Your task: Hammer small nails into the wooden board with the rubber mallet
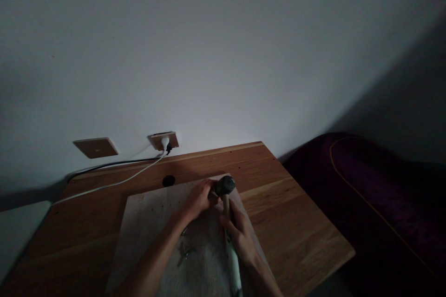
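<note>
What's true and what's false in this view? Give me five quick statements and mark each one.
1. The right hand grips the mallet by its handle. True.
2. The left hand is pressed against the wall. False: the left hand is over the board, close to the mallet's head.
3. The board lies on the wooden desk. True.
4. The white plug hangs loose, away from the outlet. False: the plug sits in the outlet.
5. Small metal pieces lie on the board. True.
</note>
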{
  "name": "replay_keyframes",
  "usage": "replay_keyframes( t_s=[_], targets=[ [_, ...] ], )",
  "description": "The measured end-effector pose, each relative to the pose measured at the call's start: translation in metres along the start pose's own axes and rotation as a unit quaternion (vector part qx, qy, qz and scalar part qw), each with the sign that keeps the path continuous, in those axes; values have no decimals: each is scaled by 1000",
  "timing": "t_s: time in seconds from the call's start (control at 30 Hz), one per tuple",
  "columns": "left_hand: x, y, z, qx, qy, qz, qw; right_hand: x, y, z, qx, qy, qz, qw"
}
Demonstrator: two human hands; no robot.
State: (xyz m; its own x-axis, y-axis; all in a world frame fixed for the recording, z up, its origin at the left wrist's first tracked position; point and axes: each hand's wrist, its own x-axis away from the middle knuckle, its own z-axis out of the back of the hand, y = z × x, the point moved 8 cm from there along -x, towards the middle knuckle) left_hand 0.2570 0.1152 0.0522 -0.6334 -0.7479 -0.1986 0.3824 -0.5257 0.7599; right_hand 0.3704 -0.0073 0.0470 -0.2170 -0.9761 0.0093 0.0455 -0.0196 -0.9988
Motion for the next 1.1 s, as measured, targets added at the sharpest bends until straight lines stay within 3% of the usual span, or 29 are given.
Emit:
replay_keyframes(
  t_s=[0.1, 0.17, 0.27, 0.37, 0.5, 0.6, 0.87, 1.1],
  targets=[
    [4, 3, 13, -13, -26, -7, 1000, 1, 0, -1, 6, 7, 1, 1000],
    [12, 5, 32, -60, -17, -2, 998, 2, 2, 0, 15, 22, -3, 1000],
    [36, 5, 60, -121, -4, 14, 993, 3, 6, -1, 13, 23, -11, 1000],
    [69, 7, 73, -139, -15, 11, 990, 2, 9, -4, 10, 15, -19, 1000],
    [109, 8, 72, -134, -50, 42, 989, 2, 13, -4, 13, 11, -29, 999],
    [124, 13, 63, -126, -83, 59, 987, 3, 14, -3, 10, 10, -25, 1000],
    [121, 17, 43, -137, -115, 77, 981, 6, 3, -3, 30, 11, -19, 999],
    [120, 10, 45, -162, -76, 65, 982, 5, 0, -2, 26, 16, -3, 1000]
  ],
)
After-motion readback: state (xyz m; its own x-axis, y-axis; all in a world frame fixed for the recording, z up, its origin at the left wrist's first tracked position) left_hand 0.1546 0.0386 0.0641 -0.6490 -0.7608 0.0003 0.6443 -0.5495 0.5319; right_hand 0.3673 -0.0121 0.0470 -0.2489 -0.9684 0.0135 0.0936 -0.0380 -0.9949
